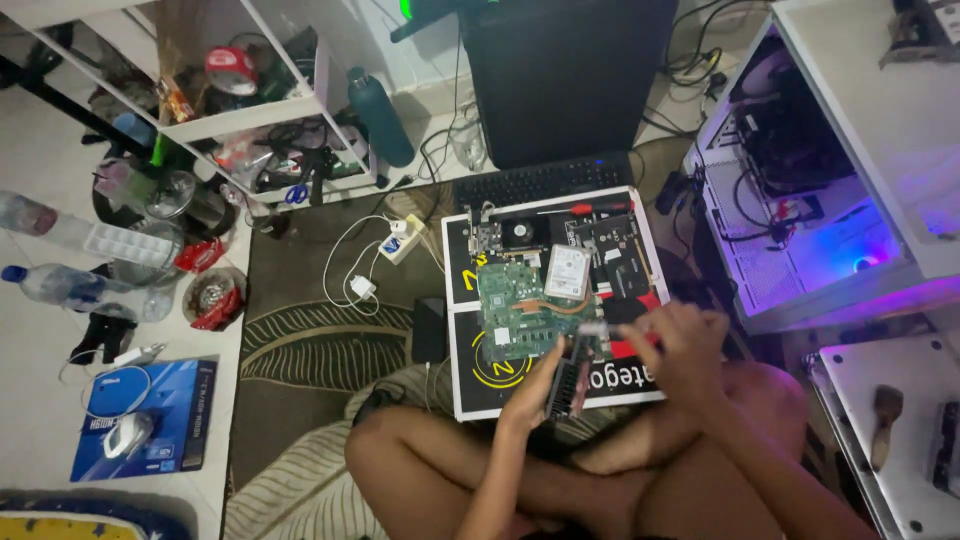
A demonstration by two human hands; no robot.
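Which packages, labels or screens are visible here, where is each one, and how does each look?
Blue box: flat rectangle on the floor at left, a white mouse on it.
White box: flat, in front of the person, black panels with yellow circles, under the green board.
Drive label: white, on a silver drive on that box.
Left hand and right hand hold a dark part over the box.
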